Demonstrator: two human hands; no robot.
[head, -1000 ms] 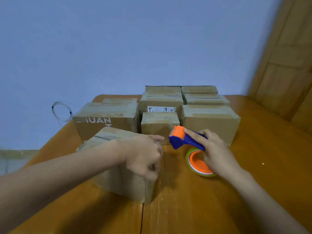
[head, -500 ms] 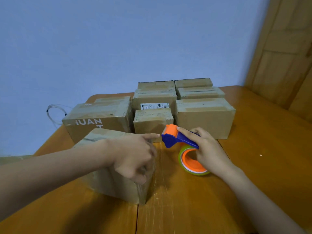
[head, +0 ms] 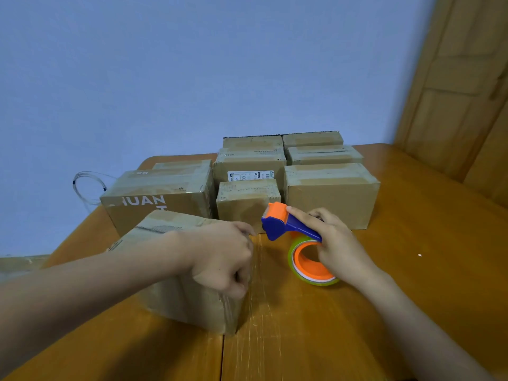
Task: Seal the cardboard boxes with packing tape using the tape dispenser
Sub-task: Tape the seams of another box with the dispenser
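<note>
Coiled clear cable (head: 88,185) at far left, off table edge; "UAN"-printed box (head: 156,199) behind; nearest cardboard box (head: 181,298) on wooden table (head: 412,270), left hand (head: 222,259) on its right top edge, fingers curled, pinching what looks like clear tape strip (head: 257,270) running toward dispenser; stacked boxes (head: 330,193) at rear; right hand (head: 338,243) clamped round blue-orange tape dispenser (head: 288,226), just right of nearest box, forefinger along top, tape roll (head: 310,262) near tabletop.
</note>
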